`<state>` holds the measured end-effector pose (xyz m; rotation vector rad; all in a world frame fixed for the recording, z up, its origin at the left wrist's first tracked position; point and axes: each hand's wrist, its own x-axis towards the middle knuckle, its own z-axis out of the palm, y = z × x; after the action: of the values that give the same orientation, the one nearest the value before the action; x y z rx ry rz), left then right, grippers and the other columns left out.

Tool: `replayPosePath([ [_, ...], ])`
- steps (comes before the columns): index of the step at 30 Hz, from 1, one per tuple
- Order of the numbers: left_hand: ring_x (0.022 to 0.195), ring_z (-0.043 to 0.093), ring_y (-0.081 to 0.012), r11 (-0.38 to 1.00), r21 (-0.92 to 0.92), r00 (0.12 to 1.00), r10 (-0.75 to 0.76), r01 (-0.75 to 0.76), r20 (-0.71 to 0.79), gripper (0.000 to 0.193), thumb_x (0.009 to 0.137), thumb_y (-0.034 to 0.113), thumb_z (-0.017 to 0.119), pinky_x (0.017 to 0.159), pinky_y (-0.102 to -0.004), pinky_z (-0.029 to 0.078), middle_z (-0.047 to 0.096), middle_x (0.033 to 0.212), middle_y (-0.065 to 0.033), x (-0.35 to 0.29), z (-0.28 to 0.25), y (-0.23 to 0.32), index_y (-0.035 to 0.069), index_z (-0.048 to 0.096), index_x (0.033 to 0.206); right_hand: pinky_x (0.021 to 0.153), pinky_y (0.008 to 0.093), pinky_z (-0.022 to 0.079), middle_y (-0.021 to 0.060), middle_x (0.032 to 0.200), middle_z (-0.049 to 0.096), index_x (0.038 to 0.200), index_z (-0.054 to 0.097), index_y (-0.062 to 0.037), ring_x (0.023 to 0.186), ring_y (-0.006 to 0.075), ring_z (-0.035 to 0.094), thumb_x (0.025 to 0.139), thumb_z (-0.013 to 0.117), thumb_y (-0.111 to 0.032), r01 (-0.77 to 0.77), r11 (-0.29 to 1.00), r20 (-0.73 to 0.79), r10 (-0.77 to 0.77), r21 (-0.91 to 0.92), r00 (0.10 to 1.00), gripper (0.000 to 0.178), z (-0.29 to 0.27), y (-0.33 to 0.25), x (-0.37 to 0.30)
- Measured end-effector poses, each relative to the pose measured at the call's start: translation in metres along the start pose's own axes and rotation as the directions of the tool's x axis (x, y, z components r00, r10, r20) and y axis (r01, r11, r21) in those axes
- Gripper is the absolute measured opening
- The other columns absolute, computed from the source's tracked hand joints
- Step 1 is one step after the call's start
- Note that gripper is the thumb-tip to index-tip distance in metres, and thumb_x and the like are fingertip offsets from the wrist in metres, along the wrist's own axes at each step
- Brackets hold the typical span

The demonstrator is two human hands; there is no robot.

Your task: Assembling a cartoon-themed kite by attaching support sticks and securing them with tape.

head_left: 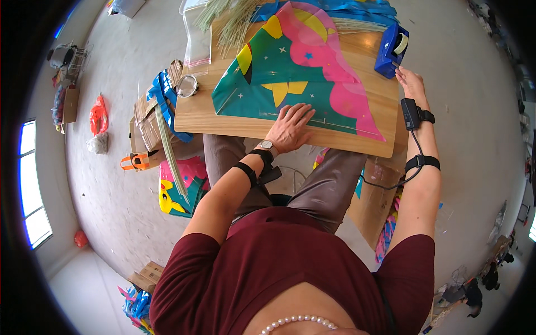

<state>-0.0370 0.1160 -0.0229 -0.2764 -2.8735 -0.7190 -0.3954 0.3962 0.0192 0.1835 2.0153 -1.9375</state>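
Note:
A kite-like sheet (318,72), printed in green, pink and yellow, lies spread on the wooden table (195,120). My left hand (291,127) rests on its near edge, palm down and fingers stretched out. A thin pale rod (329,121) runs along that edge, partly hidden under the hand. At the table's right edge stands a blue tape dispenser (385,58) with a roll of clear tape (401,43). Against its near end, my right hand (412,86) pinches with thumb and forefinger where the tape comes off; the strip itself is too small to make out clearly.
Bundles of thin pale sticks (231,28) and blue strips (357,10) lie at the far edge, beside a clear plastic bag (196,39). A small round tin (187,86) sits at the left corner. Cardboard boxes (373,209) stand below on the right; more sticks (170,148) lean at left.

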Motion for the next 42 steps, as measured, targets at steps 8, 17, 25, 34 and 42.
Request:
replayPosePath([
  [8,0.141,0.039,-0.0332,1.000,0.001,1.000,-0.004,0.004,-0.005,0.069,0.090,0.032,0.068,0.116,-0.0515,0.029,0.044,0.151,-0.0141,-0.002,0.000,0.000,0.007,0.042,0.149,0.087,0.0345,0.050,0.0039,0.100,0.065,0.099,0.066,-0.0067,0.098,0.0167,0.065,0.088,0.078,-0.017,-0.099,0.990,-0.098,0.090,-0.098,0.991,0.020,0.014,0.006,-0.019],
  [17,0.141,0.038,-0.0336,1.000,0.004,1.000,0.000,0.000,-0.001,0.069,0.090,0.031,0.068,0.116,-0.0517,0.028,0.043,0.151,-0.0142,0.002,0.000,0.001,0.006,0.042,0.149,0.084,0.0327,0.049,-0.0010,0.101,0.067,0.104,0.067,-0.0106,0.094,0.0115,0.065,0.093,0.076,-0.022,-0.126,0.992,-0.209,0.119,-0.021,0.971,0.018,0.026,0.033,-0.010],
  [25,0.140,0.039,-0.0331,1.000,0.005,1.000,0.011,-0.011,-0.024,0.067,0.091,0.032,0.067,0.116,-0.0516,0.028,0.044,0.150,-0.0145,0.003,-0.004,0.005,0.005,0.044,0.148,0.075,0.0271,0.052,-0.0010,0.098,0.071,0.101,0.072,-0.0098,0.089,0.0085,0.067,0.095,0.074,-0.024,-0.198,0.175,-0.182,0.105,-0.964,0.978,0.015,0.006,0.085,0.029],
  [34,0.141,0.038,-0.0321,1.000,0.023,0.999,0.003,-0.002,-0.041,0.065,0.092,0.037,0.065,0.116,-0.0506,0.028,0.045,0.149,-0.0139,-0.001,0.005,-0.001,0.006,0.047,0.146,0.080,0.0243,0.049,0.0019,0.101,0.070,0.109,0.070,-0.0055,0.094,0.0092,0.065,0.101,0.065,-0.020,-0.053,0.995,0.087,0.046,0.080,0.995,0.017,0.023,0.078,-0.080],
  [42,0.140,0.039,-0.0310,0.999,0.035,0.998,0.006,-0.004,-0.058,0.065,0.092,0.039,0.064,0.116,-0.0501,0.029,0.046,0.148,-0.0130,-0.001,0.008,-0.004,0.006,0.048,0.145,0.068,0.0209,0.048,-0.0004,0.096,0.070,0.106,0.069,-0.0054,0.085,0.0071,0.064,0.095,0.070,-0.013,-0.068,0.997,0.130,0.074,-0.045,0.989,0.014,0.083,0.092,-0.188],
])
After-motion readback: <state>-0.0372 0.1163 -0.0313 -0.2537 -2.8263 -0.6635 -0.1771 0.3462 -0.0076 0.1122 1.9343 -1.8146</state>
